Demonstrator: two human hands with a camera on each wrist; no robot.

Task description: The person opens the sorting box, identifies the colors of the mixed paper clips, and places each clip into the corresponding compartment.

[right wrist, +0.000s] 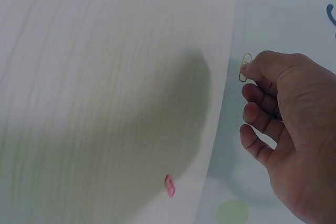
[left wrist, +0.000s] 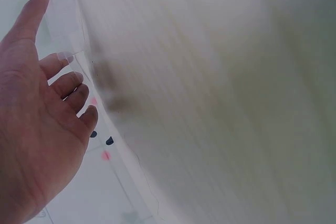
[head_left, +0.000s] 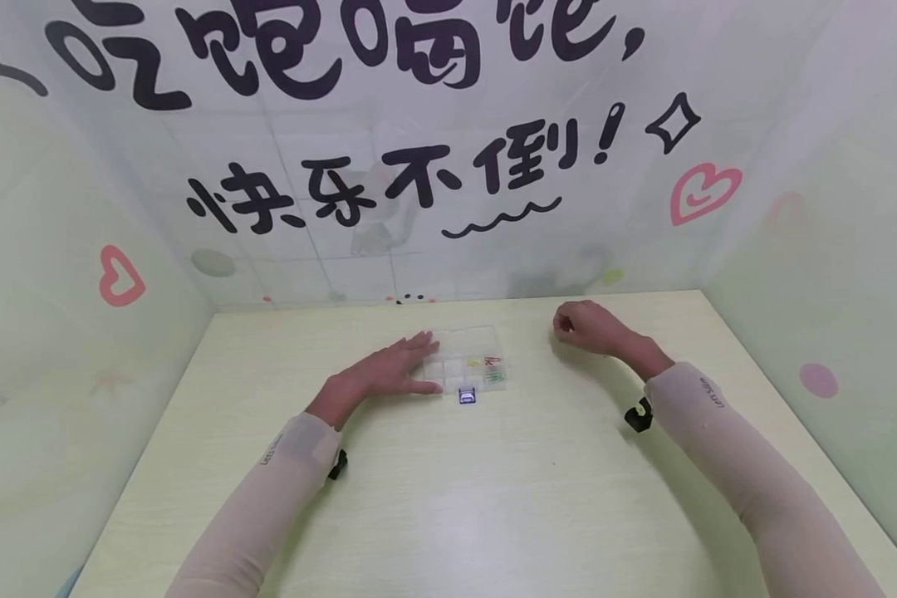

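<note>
A clear plastic compartment box (head_left: 456,378) lies on the table, its transparent lid (head_left: 467,339) folded back. Its right-hand compartments hold small yellow, red (head_left: 492,362) and green (head_left: 495,377) pieces. With thumb and fingers spread, my left hand (head_left: 389,370) touches the box's left side; in the left wrist view one fingertip shows behind a clear plastic corner. Right of the box, my right hand (head_left: 589,326) is raised and pinches a yellow paper clip (right wrist: 242,77) between thumb and forefinger. On the table below that hand lies a pinkish-red paper clip (right wrist: 169,185).
A small blue-and-white piece (head_left: 467,395) sits at the box's front edge. The pale wooden table (head_left: 448,498) is enclosed by printed walls at the back and both sides. Black wrist straps (head_left: 639,414) show under both sleeves.
</note>
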